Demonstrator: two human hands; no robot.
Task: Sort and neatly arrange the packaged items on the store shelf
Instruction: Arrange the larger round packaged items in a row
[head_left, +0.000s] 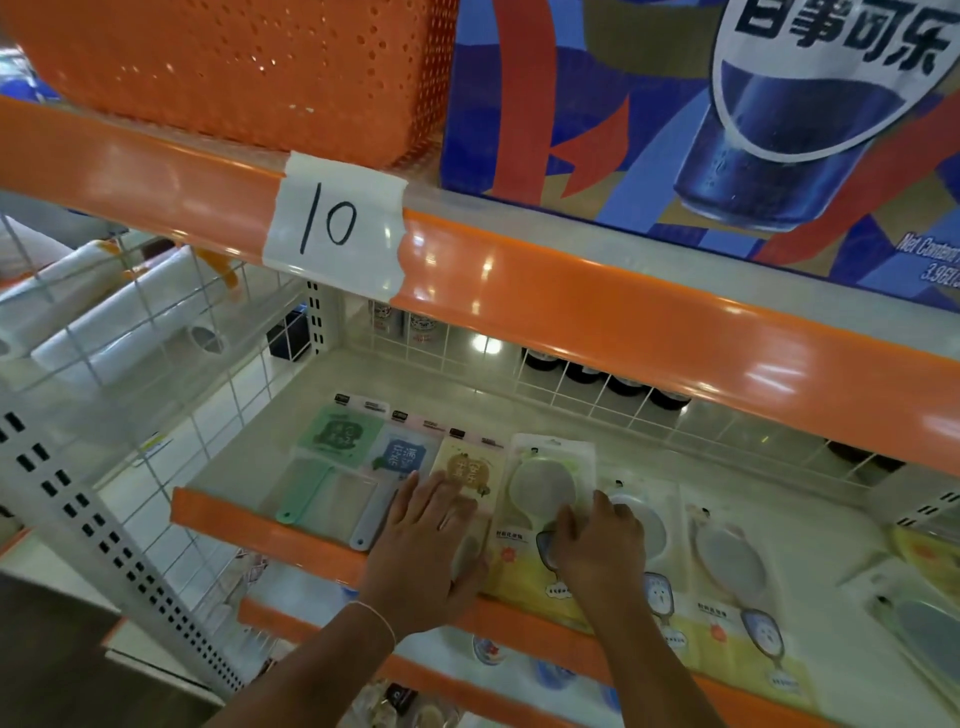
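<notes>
Flat packaged mirrors lie in a row on the white shelf (291, 415). From the left there is a green pack (337, 441), a blue pack (408, 457) and a yellow pack (470, 467). My left hand (426, 551) lies flat with spread fingers on the yellow pack. To its right lies a pack with a round white mirror (543, 486) on a yellow card. My right hand (597, 551) rests on this pack with fingers curled at its right edge. Two similar round-mirror packs (727, 561) lie further right.
An orange price rail (270, 530) runs along the shelf's front edge. The upper shelf's orange rail (623, 322) carries a paper tag marked 10 and overhangs the space. A wire grid with bottles stands at the back, and a wire side panel (156, 364) closes the left.
</notes>
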